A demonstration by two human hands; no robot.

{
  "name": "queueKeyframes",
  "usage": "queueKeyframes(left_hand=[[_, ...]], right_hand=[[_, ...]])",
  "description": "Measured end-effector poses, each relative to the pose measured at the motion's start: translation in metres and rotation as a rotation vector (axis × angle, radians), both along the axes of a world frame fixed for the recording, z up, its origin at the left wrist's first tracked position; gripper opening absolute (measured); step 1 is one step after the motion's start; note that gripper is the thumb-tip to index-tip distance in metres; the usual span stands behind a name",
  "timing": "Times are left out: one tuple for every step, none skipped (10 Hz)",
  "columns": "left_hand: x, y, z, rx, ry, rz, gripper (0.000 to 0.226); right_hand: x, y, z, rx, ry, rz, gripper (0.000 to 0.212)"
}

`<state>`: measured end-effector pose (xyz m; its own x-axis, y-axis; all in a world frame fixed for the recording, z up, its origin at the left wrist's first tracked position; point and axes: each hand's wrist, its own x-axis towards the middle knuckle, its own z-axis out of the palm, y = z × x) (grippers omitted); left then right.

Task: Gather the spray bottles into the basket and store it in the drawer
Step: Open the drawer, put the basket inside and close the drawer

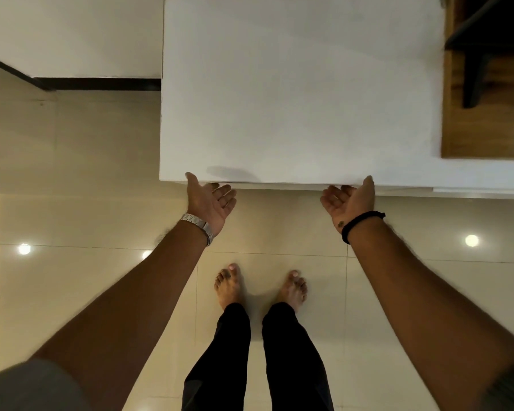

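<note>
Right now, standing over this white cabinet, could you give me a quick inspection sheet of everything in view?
Surface: white cabinet top, bare.
Job's things: no spray bottles or basket seen; drawer front hidden below the top's edge.
Clutter: nothing seen.
Grippers: left hand and right hand, palms up, fingers curled under the front edge, thumbs on top; watch on the left wrist, black band on the right.
Cables: nothing seen.
Surroundings: glossy tiled floor, bare feet, wooden furniture at right.
</note>
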<state>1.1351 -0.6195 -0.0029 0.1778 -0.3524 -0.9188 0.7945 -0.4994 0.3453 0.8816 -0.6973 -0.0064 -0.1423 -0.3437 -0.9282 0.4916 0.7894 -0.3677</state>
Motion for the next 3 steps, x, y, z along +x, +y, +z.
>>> queueKeyframes(left_hand=[[-0.003,0.014,0.008,0.089,-0.203,-0.53,0.07],[0.007,0.03,0.037,0.135,-0.629,-1.714,0.067],[0.012,0.043,0.059,0.117,-0.894,-1.972,0.069]], right_hand=[[0.004,0.021,0.011,0.024,0.081,0.522,0.073],[0.01,0.04,0.039,-0.03,0.47,1.539,0.077],[0.011,0.057,0.058,-0.213,0.818,1.946,0.078]])
